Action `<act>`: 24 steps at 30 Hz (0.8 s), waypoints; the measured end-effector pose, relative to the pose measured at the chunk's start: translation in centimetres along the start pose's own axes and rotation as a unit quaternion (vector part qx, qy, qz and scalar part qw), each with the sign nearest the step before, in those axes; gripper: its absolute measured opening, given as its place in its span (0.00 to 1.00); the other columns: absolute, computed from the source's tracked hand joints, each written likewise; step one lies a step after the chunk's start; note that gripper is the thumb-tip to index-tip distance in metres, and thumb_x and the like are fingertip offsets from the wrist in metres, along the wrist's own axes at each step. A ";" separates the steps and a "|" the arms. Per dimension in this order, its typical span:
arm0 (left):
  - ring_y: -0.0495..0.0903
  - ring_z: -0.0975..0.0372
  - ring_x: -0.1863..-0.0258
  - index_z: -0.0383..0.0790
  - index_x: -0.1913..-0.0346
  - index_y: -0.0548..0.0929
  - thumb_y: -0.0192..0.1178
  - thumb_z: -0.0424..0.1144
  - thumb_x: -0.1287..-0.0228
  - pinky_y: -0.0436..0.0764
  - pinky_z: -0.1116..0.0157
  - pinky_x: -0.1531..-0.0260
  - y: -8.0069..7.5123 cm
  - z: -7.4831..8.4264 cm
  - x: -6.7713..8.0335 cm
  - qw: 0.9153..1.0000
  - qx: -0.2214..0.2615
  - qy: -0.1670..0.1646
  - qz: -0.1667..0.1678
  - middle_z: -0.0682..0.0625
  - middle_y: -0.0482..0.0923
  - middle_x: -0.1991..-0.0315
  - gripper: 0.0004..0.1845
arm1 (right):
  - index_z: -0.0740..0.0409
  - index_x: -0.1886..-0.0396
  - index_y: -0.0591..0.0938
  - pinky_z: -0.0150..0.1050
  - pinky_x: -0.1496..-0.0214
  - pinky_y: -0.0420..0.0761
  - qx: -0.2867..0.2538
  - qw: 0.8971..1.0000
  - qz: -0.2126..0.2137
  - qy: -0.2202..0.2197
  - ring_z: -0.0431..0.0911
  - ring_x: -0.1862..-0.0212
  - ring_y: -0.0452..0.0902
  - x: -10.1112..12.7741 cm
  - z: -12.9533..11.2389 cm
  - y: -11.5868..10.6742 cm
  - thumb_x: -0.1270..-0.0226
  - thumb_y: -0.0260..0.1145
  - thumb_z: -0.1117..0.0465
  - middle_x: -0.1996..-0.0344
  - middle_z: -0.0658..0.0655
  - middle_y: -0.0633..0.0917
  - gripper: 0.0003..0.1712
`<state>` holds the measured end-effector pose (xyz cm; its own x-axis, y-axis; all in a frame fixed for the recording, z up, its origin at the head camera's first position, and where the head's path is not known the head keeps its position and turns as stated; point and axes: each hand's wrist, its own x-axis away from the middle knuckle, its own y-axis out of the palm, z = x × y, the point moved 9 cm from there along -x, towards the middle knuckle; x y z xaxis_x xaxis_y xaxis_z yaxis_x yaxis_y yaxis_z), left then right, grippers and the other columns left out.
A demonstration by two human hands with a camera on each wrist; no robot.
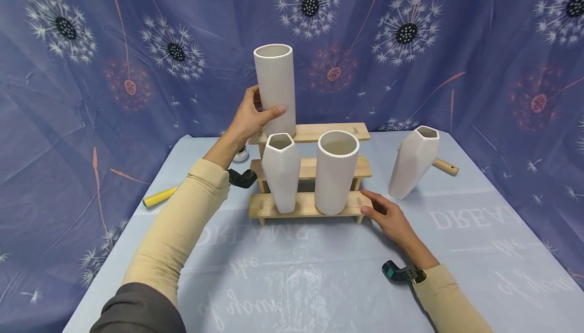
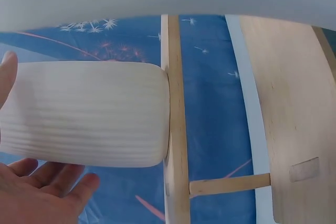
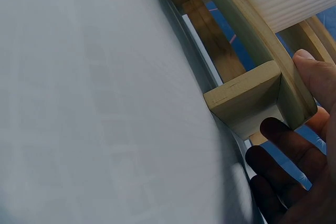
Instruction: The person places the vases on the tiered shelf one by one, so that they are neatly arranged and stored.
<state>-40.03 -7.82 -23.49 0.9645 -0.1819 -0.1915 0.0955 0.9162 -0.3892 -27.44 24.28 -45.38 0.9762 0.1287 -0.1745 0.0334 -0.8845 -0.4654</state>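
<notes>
A table [image 1: 319, 277] draped in a pale blue cloth printed with faint lettering is carrying everything here. A three-step wooden rack [image 1: 310, 206] is standing near its middle. To the right, a faceted white vase [image 1: 412, 163] is sitting directly on the cloth, with a wooden peg [image 1: 445, 167] lying just behind it. On the left, a yellow tube [image 1: 159, 197] is lying near the table's edge, well apart from the rack.
</notes>
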 end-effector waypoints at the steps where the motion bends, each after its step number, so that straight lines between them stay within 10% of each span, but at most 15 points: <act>1: 0.67 0.56 0.36 0.51 0.28 0.49 0.69 0.53 0.48 0.71 0.54 0.40 -0.1 0.0 0.1 1.000 0.000 0.002 0.001 0.47 0.61 0.34 0.50 | 0.51 0.34 0.71 0.18 0.51 0.70 0.001 1.000 -0.001 0.002 0.25 0.48 0.69 0.0 0.0 0.0 0.35 0.64 0.51 0.36 0.60 0.74 0.30; 24: 0.64 0.55 0.35 0.44 0.31 0.59 0.64 0.43 0.40 0.63 0.56 0.33 -3.0 -1.2 4.7 0.994 0.045 0.045 0.094 0.42 0.64 0.35 0.37 | 0.54 0.34 0.70 0.17 0.50 0.69 0.009 1.000 -0.009 0.010 0.39 0.43 0.71 0.2 -1.1 0.1 0.34 0.63 0.55 0.36 0.61 0.73 0.29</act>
<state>-36.05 -11.83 -24.27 0.9418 -0.0324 -0.3346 -0.0585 0.9644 -0.2580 -27.03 23.72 -44.51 0.9795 0.1352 -0.1495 0.0469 -0.8743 -0.4831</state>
